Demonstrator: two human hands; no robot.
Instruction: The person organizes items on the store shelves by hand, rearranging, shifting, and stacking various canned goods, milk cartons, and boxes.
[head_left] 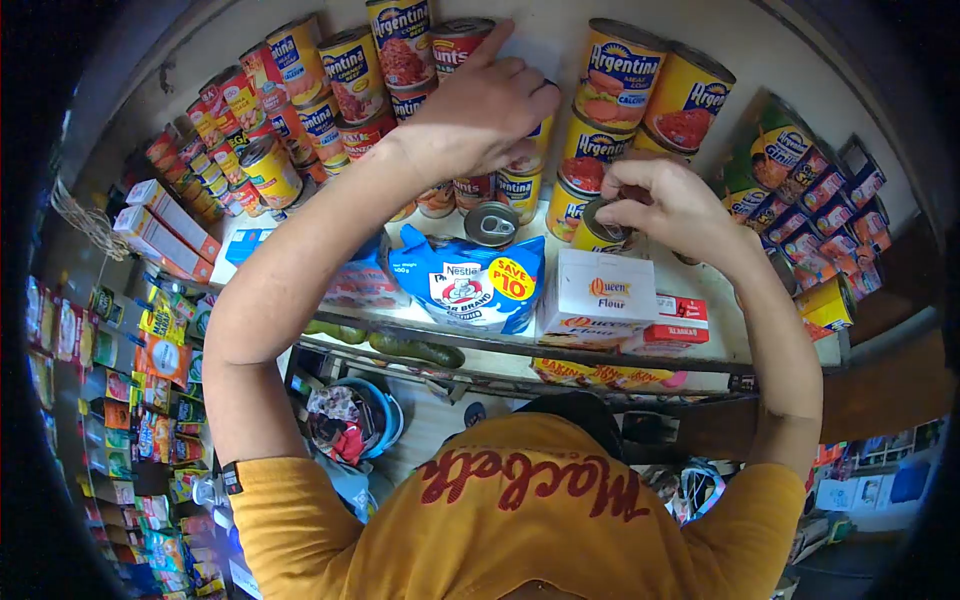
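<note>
Shelf (728,325): can (596,236) beneath right fingers (628,212)

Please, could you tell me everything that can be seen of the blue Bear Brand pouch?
The blue Bear Brand pouch looks like glossy, crinkled plastic, with uneven edges and a raised upper left corner. Its front, facing the camera, carries a Nestlé mark, a bear drawing and a round yellow badge reading SAVE P10. It sits along the shelf's front, before a pull-tab can and left of the Queen flour box. Neither hand touches it; contact with its neighbours is unclear.
</note>
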